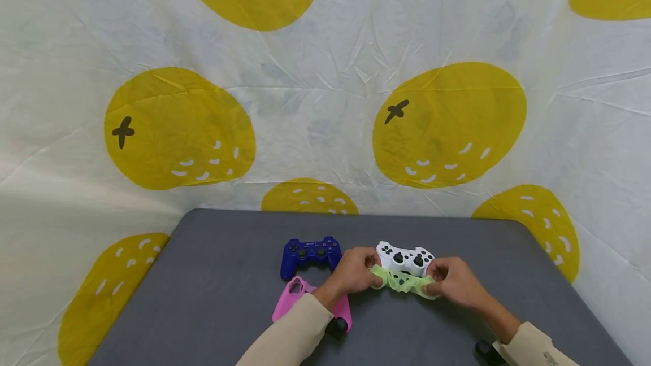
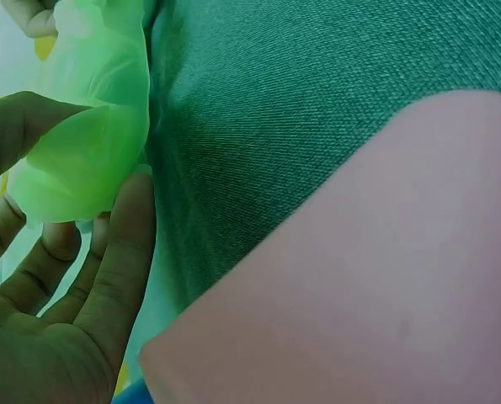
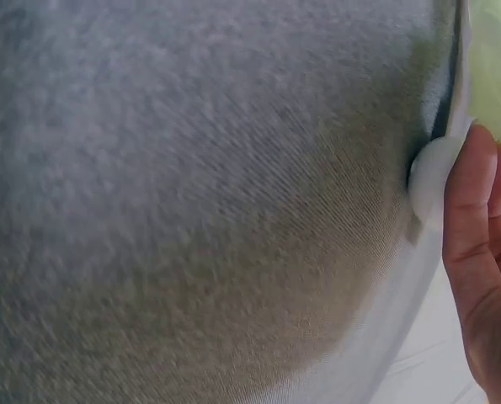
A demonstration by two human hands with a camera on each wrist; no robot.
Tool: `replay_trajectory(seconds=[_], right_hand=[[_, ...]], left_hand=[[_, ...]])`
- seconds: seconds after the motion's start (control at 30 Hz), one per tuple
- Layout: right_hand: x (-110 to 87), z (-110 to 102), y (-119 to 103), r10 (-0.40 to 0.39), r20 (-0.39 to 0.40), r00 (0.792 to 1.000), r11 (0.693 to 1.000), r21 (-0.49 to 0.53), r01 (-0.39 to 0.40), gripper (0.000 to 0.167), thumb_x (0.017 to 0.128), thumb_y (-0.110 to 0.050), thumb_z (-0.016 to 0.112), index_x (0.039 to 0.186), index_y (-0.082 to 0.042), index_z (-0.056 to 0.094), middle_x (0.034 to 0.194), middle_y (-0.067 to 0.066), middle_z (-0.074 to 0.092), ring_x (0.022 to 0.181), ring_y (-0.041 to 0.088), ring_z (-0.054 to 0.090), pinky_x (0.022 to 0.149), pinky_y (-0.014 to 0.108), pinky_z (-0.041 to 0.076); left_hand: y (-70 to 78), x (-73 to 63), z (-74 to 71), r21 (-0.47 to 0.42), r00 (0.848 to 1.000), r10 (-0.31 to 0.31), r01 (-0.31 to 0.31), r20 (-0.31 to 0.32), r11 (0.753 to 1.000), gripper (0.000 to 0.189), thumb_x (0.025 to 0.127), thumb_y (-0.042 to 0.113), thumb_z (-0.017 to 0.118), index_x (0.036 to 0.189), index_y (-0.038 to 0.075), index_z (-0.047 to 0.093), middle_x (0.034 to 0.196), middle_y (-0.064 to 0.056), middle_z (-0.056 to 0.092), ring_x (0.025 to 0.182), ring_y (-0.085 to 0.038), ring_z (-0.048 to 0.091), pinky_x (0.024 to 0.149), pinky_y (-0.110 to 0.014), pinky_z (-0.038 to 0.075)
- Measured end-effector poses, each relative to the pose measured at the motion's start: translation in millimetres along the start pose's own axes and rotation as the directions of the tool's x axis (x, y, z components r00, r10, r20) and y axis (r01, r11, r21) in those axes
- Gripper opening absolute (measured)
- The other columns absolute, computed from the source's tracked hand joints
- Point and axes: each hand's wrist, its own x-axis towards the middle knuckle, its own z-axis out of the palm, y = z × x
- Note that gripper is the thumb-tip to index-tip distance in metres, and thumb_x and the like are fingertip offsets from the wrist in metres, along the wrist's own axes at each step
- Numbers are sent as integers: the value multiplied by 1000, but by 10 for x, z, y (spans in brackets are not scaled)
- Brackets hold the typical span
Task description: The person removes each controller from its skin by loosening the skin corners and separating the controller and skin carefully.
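Note:
A soft, pale green silicone controller cover (image 1: 403, 281) is stretched between both hands, its middle crumpled. My left hand (image 1: 357, 271) pinches its left end between thumb and fingers; in the left wrist view the thumb lies over the green cover (image 2: 90, 160) with fingers beneath. My right hand (image 1: 455, 281) pinches the other end. Right behind the cover, a white game controller (image 1: 404, 257) lies on the table, its buttons and two black sticks facing up, its lower part overlapped by the cover. A white rounded grip (image 3: 434, 181) shows beside the right fingers in the right wrist view.
A dark blue game controller (image 1: 310, 256) lies left of the white one. The pink silicone cover (image 1: 292, 298) sits in front of it, partly hidden by the left forearm. All rest on a dark grey table (image 1: 203, 298), with a fruit-printed cloth (image 1: 315, 123) hanging behind.

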Motion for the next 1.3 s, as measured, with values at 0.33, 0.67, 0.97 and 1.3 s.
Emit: replay_trajectory(seconds=[0.33, 0.67, 0.97, 1.3], right_hand=[[23, 15, -31, 0, 13, 1000, 1000, 13, 0, 23, 68, -6, 86, 77, -4, 66, 69, -6, 52, 63, 2, 48, 57, 22, 42], [6, -47, -132, -132, 92, 987, 986, 110, 122, 25, 71, 0, 83, 92, -1, 70, 80, -1, 62, 68, -1, 53, 59, 23, 46], [21, -128, -403, -237, 180, 955, 966, 151, 212, 27, 78, -4, 82, 99, -13, 67, 101, 7, 65, 95, 8, 59, 82, 29, 55], [11, -96, -558, -390, 210, 897, 896, 311, 316, 11, 97, 6, 63, 96, -4, 67, 94, 12, 64, 85, 12, 62, 72, 29, 53]], left_hand=[[25, 29, -33, -12, 999, -2, 2, 45, 1000, 25, 67, 1, 81, 87, 15, 71, 74, 9, 49, 66, -1, 42, 61, -18, 37], [43, -9, -154, -240, 985, 3, 40, 173, 970, 36, 69, -8, 75, 97, 14, 69, 87, 6, 62, 68, -6, 50, 59, -21, 43], [58, -46, -435, -391, 956, 43, 78, 291, 917, 34, 79, -2, 80, 110, 7, 69, 94, 3, 66, 84, -8, 58, 72, -23, 49], [21, -58, -518, -356, 956, 100, 5, 275, 934, 21, 93, 7, 77, 112, 3, 71, 102, -6, 72, 91, -6, 63, 78, -23, 51]])
